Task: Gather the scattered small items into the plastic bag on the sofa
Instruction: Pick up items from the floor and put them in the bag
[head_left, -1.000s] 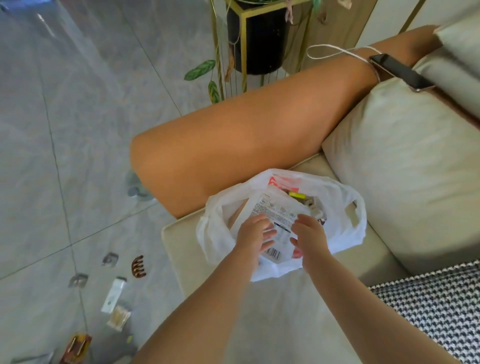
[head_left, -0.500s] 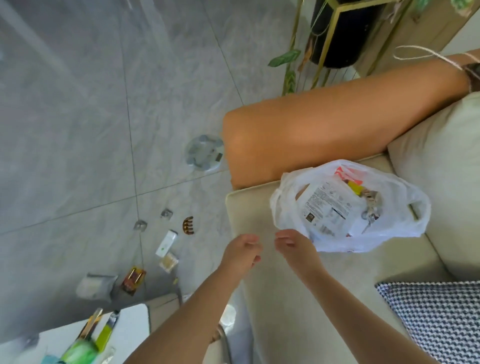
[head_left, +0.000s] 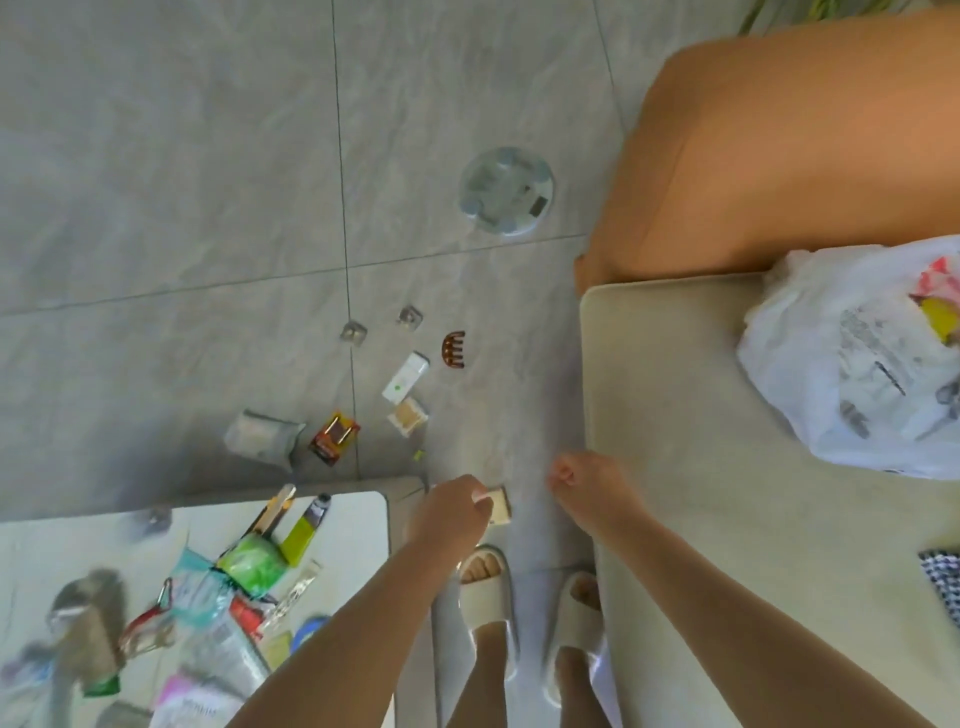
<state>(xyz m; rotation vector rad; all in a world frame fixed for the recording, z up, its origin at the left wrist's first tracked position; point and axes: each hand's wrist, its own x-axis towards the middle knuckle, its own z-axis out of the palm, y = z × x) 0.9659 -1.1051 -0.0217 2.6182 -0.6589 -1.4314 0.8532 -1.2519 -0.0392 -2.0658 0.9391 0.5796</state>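
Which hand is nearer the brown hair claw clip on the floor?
Left. The left hand is below the brown hair claw clip, over the floor items; the right hand sits further right, at the sofa seat edge.

A round glass bathroom scale (head_left: 506, 191) is parked on the grey tiled floor (head_left: 182, 156), just off the orange armrest (head_left: 779, 145). A pair of cream slides (head_left: 488, 597) is being worn near the bottom edge, and a bit of houndstooth cushion (head_left: 943, 579) can be spotted far right.
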